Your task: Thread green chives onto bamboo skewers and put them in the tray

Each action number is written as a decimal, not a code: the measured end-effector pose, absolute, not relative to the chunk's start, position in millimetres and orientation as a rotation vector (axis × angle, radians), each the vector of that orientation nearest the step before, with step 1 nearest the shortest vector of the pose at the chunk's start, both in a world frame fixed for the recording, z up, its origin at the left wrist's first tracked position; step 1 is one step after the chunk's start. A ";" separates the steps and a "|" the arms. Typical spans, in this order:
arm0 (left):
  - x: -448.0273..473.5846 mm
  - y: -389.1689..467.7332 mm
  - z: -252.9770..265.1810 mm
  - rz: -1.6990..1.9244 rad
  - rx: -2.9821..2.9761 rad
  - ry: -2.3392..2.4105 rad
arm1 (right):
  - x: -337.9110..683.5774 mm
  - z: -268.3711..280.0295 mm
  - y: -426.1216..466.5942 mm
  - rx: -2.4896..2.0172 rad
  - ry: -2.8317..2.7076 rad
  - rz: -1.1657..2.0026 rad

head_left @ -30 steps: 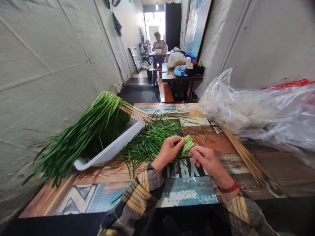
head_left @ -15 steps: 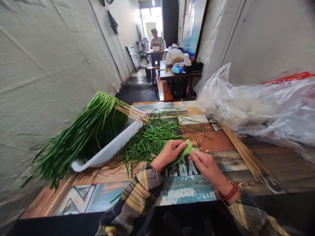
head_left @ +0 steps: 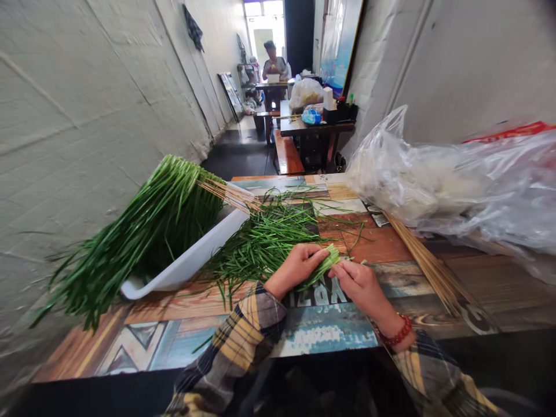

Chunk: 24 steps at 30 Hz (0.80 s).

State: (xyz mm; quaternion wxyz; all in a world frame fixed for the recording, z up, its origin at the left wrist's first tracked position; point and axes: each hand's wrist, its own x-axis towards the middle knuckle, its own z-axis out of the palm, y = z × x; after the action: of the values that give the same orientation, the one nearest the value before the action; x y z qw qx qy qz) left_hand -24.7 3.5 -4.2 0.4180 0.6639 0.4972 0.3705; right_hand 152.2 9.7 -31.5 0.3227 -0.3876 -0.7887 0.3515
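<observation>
My left hand (head_left: 299,265) is closed around a small bunch of garlic chives (head_left: 329,258), its pale cut ends pointing right. Just right of those ends, my right hand (head_left: 358,284) is pinched, fingertips close against the bunch. A thin bamboo skewer, mostly hidden by the hand, shows as a line below the right wrist. Loose chives (head_left: 264,246) lie in a heap under and beyond my left hand. At the left, a white tray (head_left: 186,258) bears a thick stack of chives (head_left: 160,214) on skewers, whose bare ends (head_left: 230,194) stick out to the right.
A bundle of bamboo skewers (head_left: 423,263) lies on the right of the patterned table (head_left: 325,336). Behind it sits a large clear plastic bag (head_left: 434,179). Farther off are another table (head_left: 299,126), a bench (head_left: 287,153) and a seated person (head_left: 274,66). White walls flank both sides.
My right hand has shifted slightly left, closer to the cut ends of the chives. My left hand keeps its hold. The whole view has moved a little.
</observation>
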 end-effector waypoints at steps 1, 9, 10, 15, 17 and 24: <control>-26.0 3.0 -2.0 0.920 1.674 1.256 | 153.1 -32.0 8.6 -1.021 -2.050 0.985; -30.6 2.2 -0.1 0.957 1.751 1.314 | 185.5 -27.0 4.9 -0.996 -2.099 1.160; -30.1 2.5 -1.1 0.954 1.755 1.318 | 189.3 -23.4 7.3 -1.021 -2.093 1.131; -27.5 3.1 -3.5 0.945 1.788 1.327 | 179.2 -7.4 19.7 -1.101 -1.947 1.070; -26.8 2.4 -3.4 0.954 1.804 1.340 | 164.3 -7.1 21.0 -1.107 -1.964 1.025; -33.6 0.1 -2.7 0.941 1.954 1.480 | 139.3 -27.9 23.4 -1.171 -1.848 0.881</control>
State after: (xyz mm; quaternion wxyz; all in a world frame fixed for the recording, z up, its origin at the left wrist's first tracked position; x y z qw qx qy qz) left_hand -33.6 0.1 -2.7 0.2552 0.7195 0.5449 0.3467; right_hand 139.3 23.4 -27.9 0.3814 -0.4589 -0.7243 0.3454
